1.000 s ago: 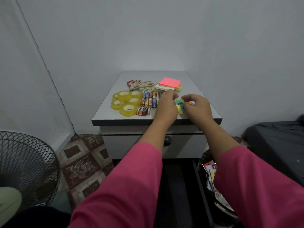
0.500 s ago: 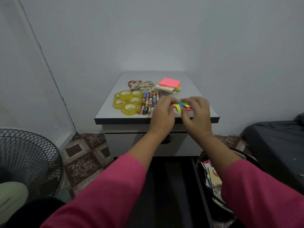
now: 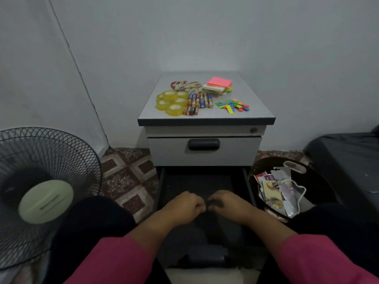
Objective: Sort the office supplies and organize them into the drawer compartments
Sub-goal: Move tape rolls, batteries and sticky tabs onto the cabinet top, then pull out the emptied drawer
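Observation:
On the grey cabinet top lie several yellow tape rolls, a row of batteries, beige scissors, a stack of sticky notes with a pink pad on top, and a loose pile of coloured paper strips. The bottom drawer is pulled out and dark inside. My left hand and right hand are side by side low over this drawer, knuckles up and fingers curled downward. The dark interior hides whatever lies under the fingertips.
The upper drawer with a black handle is closed. A black floor fan stands at the left. A dark bin with packaging sits right of the open drawer. A black covered object fills the far right.
Both hands have left the coloured strips on the cabinet top and dropped down to the open bottom drawer. The strips now lie spread out in a pile. The view has tilted downward.

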Motion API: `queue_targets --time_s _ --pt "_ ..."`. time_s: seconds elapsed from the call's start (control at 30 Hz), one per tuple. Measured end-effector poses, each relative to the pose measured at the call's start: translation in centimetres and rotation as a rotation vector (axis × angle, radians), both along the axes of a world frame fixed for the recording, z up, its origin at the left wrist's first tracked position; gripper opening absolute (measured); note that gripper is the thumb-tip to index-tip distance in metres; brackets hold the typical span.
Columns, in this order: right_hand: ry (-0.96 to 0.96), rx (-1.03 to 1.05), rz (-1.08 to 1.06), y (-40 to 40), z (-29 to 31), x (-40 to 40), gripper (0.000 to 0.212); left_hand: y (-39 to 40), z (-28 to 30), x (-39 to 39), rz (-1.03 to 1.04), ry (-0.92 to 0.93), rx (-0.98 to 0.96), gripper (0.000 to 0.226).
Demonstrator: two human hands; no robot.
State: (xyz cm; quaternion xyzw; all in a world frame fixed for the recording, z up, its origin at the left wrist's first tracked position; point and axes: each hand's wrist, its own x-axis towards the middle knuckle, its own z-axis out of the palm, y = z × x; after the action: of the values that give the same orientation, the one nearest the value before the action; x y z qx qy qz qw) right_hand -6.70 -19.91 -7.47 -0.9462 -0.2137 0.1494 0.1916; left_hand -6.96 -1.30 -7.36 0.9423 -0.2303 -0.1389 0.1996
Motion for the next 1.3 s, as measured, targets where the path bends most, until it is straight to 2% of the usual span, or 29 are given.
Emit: queue_targets --time_s 0.13,0.23,0.33,0.4,0.5,0.57,0.73,0.9,1.0,1.1,1.17,1.3 --pt "0.343 -0.025 0.059 1.1 -0.7 -1.5 0.027 -0.6 0.2 -1.6 -0.149 0.238 0.153 0.023" --pt "0.539 -0.132 0.102 1.3 -0.7 -2.5 0.038 -1.0 0.1 -2.4 -0.195 0.420 0.210 0.031" --pt "0.640 -0.221 0.141 1.3 -0.8 -2.8 0.054 -1.2 0.0 -2.6 -0.120 0.570 0.201 0.050" --pt "0.647 -0.273 0.163 1.3 -0.9 -2.8 0.063 -1.2 0.2 -2.7 -0.142 0.584 0.244 0.062" --pt "0.635 -0.337 0.194 1.2 -1.2 -2.8 0.070 -1.0 0.1 -3.1 -0.243 0.471 0.462 0.076" --pt "0.632 -0.374 0.231 1.2 -1.2 -2.8 0.074 -1.0 -0.3 -3.5 -0.268 0.478 0.577 0.081" --pt "0.563 -0.418 0.295 1.1 -1.3 -2.7 0.069 -1.4 -0.4 -3.6 -0.297 0.456 0.621 0.079" --pt "0.503 -0.373 0.326 0.3 -1.6 -1.8 0.069 -1.2 0.2 -3.0 -0.313 0.398 0.580 0.072" --pt "0.406 -0.304 0.258 -0.2 -1.6 -1.0 0.069 -0.8 0.0 -1.9 -0.238 0.345 0.495 0.060" --pt "0.184 -0.242 0.161 -0.3 -1.5 -0.3 0.056 -0.2 -0.3 -1.0 -0.100 0.206 0.412 0.046" --pt "0.049 -0.251 0.072 -0.1 -1.5 0.0 0.048 -0.3 -0.4 -0.7 -0.026 0.075 0.432 0.039" --pt "-0.209 -0.353 -0.077 0.2 -1.0 0.3 0.036 -1.1 -0.3 0.0 0.094 -0.236 0.543 0.045"
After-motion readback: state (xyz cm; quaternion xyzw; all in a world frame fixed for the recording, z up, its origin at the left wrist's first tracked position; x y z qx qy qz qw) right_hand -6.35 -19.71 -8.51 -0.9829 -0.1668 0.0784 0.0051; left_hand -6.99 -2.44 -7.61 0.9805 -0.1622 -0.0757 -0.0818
